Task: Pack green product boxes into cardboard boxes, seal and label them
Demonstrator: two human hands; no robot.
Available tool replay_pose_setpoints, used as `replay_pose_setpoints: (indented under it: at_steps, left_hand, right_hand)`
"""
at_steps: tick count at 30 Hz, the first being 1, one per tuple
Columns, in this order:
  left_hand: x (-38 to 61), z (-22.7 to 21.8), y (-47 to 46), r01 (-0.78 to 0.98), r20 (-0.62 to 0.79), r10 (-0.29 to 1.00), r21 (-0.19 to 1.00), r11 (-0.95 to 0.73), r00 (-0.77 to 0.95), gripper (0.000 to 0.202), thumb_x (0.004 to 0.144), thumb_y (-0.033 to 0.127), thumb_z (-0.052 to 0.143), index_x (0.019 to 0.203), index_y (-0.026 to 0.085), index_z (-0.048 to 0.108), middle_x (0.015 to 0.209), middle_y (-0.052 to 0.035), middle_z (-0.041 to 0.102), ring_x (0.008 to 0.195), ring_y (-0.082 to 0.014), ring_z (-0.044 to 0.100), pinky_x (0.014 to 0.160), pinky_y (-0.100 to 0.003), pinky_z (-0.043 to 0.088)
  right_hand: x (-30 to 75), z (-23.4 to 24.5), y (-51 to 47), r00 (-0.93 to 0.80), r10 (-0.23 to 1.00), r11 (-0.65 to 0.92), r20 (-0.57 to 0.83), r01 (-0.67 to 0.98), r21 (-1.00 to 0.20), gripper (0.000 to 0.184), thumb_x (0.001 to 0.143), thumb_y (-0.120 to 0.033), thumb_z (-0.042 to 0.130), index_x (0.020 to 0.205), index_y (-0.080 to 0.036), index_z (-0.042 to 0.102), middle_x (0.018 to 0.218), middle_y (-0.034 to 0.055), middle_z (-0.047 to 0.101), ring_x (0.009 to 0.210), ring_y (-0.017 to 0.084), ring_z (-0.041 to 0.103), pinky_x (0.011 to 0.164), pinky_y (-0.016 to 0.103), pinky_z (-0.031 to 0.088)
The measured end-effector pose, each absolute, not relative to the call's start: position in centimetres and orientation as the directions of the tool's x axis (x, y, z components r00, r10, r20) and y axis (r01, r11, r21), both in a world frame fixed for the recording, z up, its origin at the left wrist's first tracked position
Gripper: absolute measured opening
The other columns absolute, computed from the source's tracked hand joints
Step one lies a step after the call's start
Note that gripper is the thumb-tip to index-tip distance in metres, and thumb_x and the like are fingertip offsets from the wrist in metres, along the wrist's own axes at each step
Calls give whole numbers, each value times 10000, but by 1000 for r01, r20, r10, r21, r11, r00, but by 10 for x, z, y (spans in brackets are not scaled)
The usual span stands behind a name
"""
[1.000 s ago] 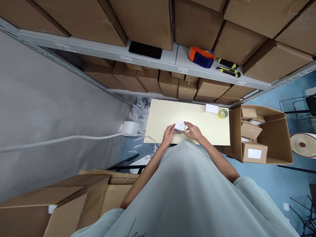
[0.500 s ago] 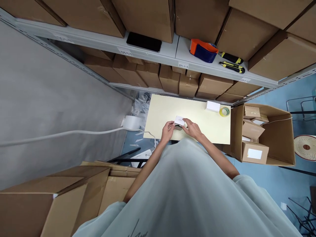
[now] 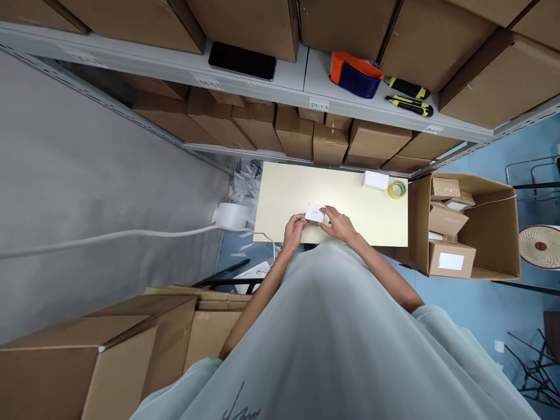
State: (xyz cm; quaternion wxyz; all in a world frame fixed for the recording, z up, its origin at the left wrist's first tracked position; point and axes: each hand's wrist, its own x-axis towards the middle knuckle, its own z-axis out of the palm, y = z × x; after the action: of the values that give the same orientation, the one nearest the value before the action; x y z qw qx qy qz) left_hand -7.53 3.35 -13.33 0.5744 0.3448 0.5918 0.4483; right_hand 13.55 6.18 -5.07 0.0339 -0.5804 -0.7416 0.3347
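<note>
A small white box (image 3: 314, 212) with faint reddish print on top is held over the pale yellow table (image 3: 280, 186). My left hand (image 3: 294, 228) grips its left side, fingers closed. On the other side, my right hand (image 3: 339, 225) has its thumb and fingers closed on the right edge. The box's top face looks flat and covers whatever is inside. A second white box (image 3: 375, 180) lies toward the back right of the table, beside a roll of yellow tape (image 3: 396, 189).
An open carton (image 3: 494, 233) with several small brown boxes stands right of the table. Above the back edge runs a shelf (image 3: 280, 90) bearing a black phone (image 3: 242, 60), an orange-and-blue tape dispenser (image 3: 356, 74) and utility knives (image 3: 409, 106). A white cable (image 3: 131, 233) crosses at left.
The white lid flap, raised before over a dark opening, now lies down over the box. The dark inside no longer shows. The whole view has shifted slightly.
</note>
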Motion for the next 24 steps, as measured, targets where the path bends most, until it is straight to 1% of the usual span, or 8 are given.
replay_pose_setpoints:
  at_steps: [4,9,12,15,18,20,22,24]
  left_hand:
    - [-77,-137,32,-83,-356,930,933,350,-87,461,894,651,777,1027,226,662,1286,-131,771,1237,-287,762,1110,-535,663]
    - [-83,-141,30,-72,-347,936,937,343,-56,441,901,636,768,1066,241,660,1221,-118,791,1219,-291,776,1109,-536,659]
    - [-88,-144,30,-69,-342,938,938,338,-52,440,871,579,809,1109,244,653,1240,-118,789,1235,-297,778,1139,-550,636]
    - [-92,-146,30,-46,-328,944,944,326,-44,418,852,502,833,1124,242,650,1263,-131,789,1258,-300,773,1169,-554,613]
    - [-91,-147,30,-34,-326,944,945,324,-54,354,867,443,802,1112,236,654,1247,-144,793,1252,-308,771,1132,-549,628]
    - [-89,-150,29,-26,-325,944,946,324,-60,314,883,415,774,1114,233,666,1247,-144,794,1258,-312,764,1111,-542,633]
    - [-88,-155,29,-22,-325,944,946,325,-52,301,885,390,756,1132,234,681,1259,-134,793,1281,-314,753,1123,-540,622]
    - [-90,-163,28,-19,-335,941,942,334,-49,312,872,367,755,1151,241,695,1279,-121,789,1314,-320,735,1163,-552,594]
  right_hand:
    - [133,-56,56,-309,886,93,-346,849,-521,549,1095,-443,650,1619,-294,582,1747,126,540,976,296,832,979,490,667]
    - [131,-64,49,-303,899,80,-315,823,-563,517,1106,-501,656,1593,-337,602,1781,110,496,1022,289,828,972,472,672]
    - [129,-69,44,-283,908,52,-310,810,-585,502,1106,-495,661,1584,-352,606,1776,100,501,1058,286,824,966,456,675]
    - [127,-73,39,-255,912,6,-321,790,-612,512,1110,-492,649,1596,-345,583,1763,110,512,1062,282,820,965,470,682]
    - [124,-75,35,-235,921,-10,-311,783,-621,558,1076,-487,698,1594,-328,568,1812,127,443,1111,301,811,976,511,690]
    - [121,-77,34,-234,931,9,-281,782,-623,570,1042,-438,737,1576,-320,577,1835,127,407,1194,323,791,1008,531,687]
    - [117,-81,33,-229,942,17,-244,761,-649,549,1022,-376,736,1548,-306,595,1803,133,454,1287,331,761,1063,532,674]
    - [112,-85,33,-185,961,-15,-206,709,-705,524,1009,-370,729,1514,-288,616,1726,145,538,1332,320,743,1102,517,663]
